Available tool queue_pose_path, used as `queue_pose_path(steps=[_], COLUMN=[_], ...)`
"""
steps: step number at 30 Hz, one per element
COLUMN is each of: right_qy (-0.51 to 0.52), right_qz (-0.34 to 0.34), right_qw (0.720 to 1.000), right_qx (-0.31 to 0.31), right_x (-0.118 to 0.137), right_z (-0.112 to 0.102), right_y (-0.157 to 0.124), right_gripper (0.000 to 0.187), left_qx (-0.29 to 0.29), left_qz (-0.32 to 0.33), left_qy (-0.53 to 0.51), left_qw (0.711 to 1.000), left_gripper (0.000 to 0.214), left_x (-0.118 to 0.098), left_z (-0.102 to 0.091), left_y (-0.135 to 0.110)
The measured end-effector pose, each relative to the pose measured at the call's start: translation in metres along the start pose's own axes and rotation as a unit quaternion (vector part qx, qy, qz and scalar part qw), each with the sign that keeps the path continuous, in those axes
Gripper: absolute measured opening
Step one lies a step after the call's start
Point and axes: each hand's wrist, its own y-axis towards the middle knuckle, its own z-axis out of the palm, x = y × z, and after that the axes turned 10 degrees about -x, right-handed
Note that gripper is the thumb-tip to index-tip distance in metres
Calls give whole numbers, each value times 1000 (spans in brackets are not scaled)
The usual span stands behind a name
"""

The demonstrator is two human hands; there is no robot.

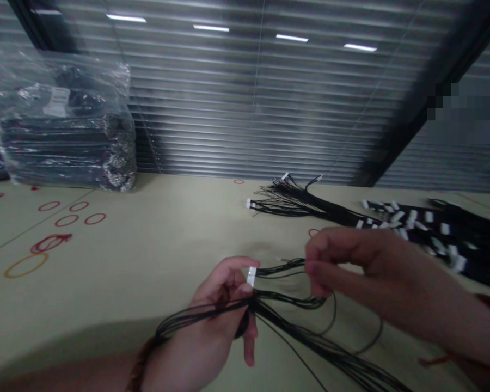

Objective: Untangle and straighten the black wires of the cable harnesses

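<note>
My left hand (224,305) grips a white connector (251,276) between thumb and forefinger at the lower middle. Black wires run out of the connector to the right, and the rest of the wire harness (294,332) passes under the left thumb. One strand of it bends back over the left wrist. Opposite, my right hand (338,267) pinches the wires (286,268) that leave the connector, its fingertips closed together. More thin wires hang in loops below the right hand. The left palm is partly hidden by wires.
Behind the hands lies a bundle of black wires (318,204) with white ends. A heap of harnesses with white connectors (412,220) is at the right. A clear plastic bag (65,136) of packed wires stands at the left, near several red rubber bands (66,220). Blinds (204,120) back the table.
</note>
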Motion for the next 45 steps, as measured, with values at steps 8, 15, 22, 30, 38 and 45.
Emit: queue_pose_path(steps=[8, 15, 22, 30, 38, 45], right_qy=[-38, -40, -93, -102, -133, -195], right_qz=[-62, -61, -139, -187, -192, -56], right_qw=[997, 997, 984, 975, 970, 978], right_qx=[-7, -7, -60, -70, -69, 40], right_x=[9, 10, 11, 13, 8, -68], right_z=[34, 33, 35, 46, 32, 28], right_y=[-25, -23, -26, -30, -23, 12], right_gripper=[11, 12, 12, 17, 10, 36], left_qx=[19, 32, 10, 25, 24, 57], left_qz=[15, 18, 24, -7, -2, -16], left_qy=[-24, -47, -22, -27, -36, -66], left_qw=[999, 998, 999, 999, 999, 996], left_gripper=[17, 16, 19, 21, 18, 16], left_x=[2, 6, 1, 5, 5, -2], left_z=[-1, -3, 1, 1, -1, -2], left_y=[-1, -1, -3, -6, -4, -2])
